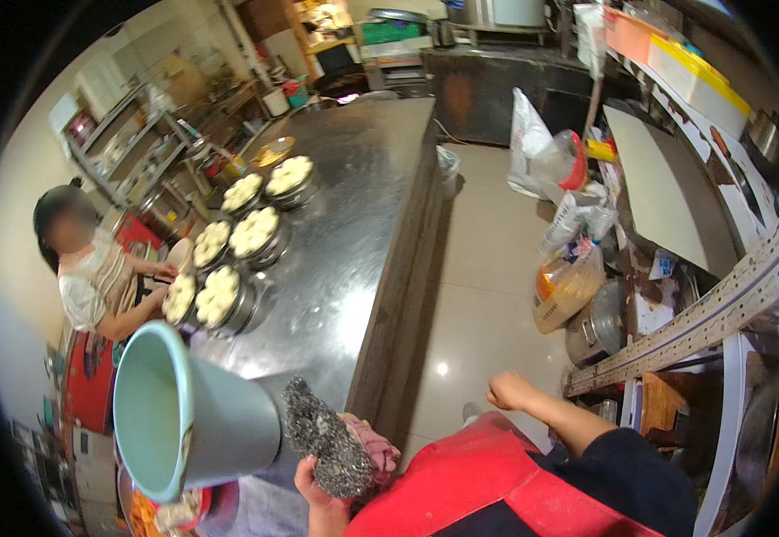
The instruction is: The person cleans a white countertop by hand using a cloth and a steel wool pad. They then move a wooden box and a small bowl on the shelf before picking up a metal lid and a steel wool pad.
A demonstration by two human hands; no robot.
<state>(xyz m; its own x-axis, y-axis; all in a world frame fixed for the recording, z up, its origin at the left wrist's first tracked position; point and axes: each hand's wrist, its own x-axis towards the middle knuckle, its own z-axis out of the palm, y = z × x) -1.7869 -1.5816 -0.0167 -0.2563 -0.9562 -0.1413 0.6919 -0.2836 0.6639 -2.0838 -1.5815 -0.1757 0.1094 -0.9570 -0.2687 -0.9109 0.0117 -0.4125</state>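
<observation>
My left hand (319, 490) grips a steel wool scourer (329, 436), with a crumpled pink cloth (377, 448) bunched against its far side. Beside it on the metal worktop (356, 235) stands a pale blue plastic bucket (228, 419), its wide mouth towards the left of the view. My right hand (507, 391) is curled into a fist above the tiled floor, nothing visible in it. A red apron (456, 470) covers my front.
Round steamer trays (232, 302) of white buns line the worktop's far side, where another person (101, 268) touches one. A glass bowl (274, 153) stands beyond. Bags (567, 285) and a metal pot (594, 329) sit along the aisle's right, under a shelf rail (692, 309).
</observation>
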